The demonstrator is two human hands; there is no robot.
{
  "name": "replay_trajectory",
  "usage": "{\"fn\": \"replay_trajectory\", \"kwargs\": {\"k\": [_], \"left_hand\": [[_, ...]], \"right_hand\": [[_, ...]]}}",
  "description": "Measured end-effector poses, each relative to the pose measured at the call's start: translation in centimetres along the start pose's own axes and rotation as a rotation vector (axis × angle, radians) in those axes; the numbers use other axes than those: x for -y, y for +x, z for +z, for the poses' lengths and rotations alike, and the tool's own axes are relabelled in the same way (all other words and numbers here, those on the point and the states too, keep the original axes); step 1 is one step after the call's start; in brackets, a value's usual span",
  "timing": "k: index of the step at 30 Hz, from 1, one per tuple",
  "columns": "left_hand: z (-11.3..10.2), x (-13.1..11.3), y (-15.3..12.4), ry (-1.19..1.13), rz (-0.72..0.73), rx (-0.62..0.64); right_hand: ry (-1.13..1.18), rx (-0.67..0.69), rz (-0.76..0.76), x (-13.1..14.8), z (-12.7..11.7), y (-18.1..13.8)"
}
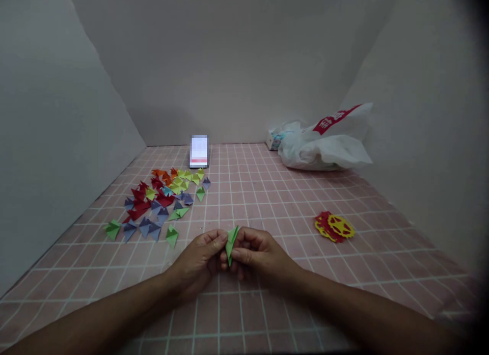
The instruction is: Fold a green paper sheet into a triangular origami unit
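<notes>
Between my two hands, near the front middle of the table, is a folded piece of green origami paper [231, 241], narrow and pointed at top and bottom. My left hand [202, 255] pinches its left edge with thumb and forefinger. From the other side, my right hand [256, 250] grips it between thumb and curled fingers. Part of the paper is hidden behind my right fingers. To the left lie several small folded paper pieces in red, orange, yellow, purple, blue and green; a green folded piece [172, 236] is the closest to my left hand.
A pink checked cloth [282, 304] covers the table. Behind the folded pieces a phone [199, 151] stands upright with its screen lit. At the back right are a white plastic bag [324, 148] and a box [274, 140]. Red and yellow cut-out discs [341, 226] lie at right. Pale walls enclose the table.
</notes>
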State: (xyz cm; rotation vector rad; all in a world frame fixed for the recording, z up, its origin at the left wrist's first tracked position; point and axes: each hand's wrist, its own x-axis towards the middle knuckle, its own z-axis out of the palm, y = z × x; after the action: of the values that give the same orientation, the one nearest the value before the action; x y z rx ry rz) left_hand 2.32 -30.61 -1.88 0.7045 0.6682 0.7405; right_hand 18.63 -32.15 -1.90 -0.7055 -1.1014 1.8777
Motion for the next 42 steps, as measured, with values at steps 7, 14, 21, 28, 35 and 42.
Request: {"fn": "replay_trajectory", "kwargs": {"k": [7,14,21,28,35,42], "left_hand": [[0.05,0.07,0.03,-0.016,-0.008,0.023],[0.10,0.00,0.07,-0.023,-0.021,0.012],[0.05,0.13,0.16,-0.027,-0.019,0.018],[-0.17,0.37,0.04,0.000,0.016,0.002],[0.09,0.04,-0.06,-0.022,-0.010,0.017],[0.18,0.16,0.04,-0.033,-0.010,0.031]], "right_hand": [[0.010,0.002,-0.001,-0.08,0.03,0.00],[0.030,0.009,0.004,-0.44,-0.19,0.18],[0.021,0.006,-0.008,-0.59,-0.32,0.16],[-0.012,0.027,0.003,-0.79,-0.45,0.22],[0.006,0.023,0.012,-0.63,-0.23,0.17],[0.028,0.031,0.011,-0.77,-0.33,0.22]]}}
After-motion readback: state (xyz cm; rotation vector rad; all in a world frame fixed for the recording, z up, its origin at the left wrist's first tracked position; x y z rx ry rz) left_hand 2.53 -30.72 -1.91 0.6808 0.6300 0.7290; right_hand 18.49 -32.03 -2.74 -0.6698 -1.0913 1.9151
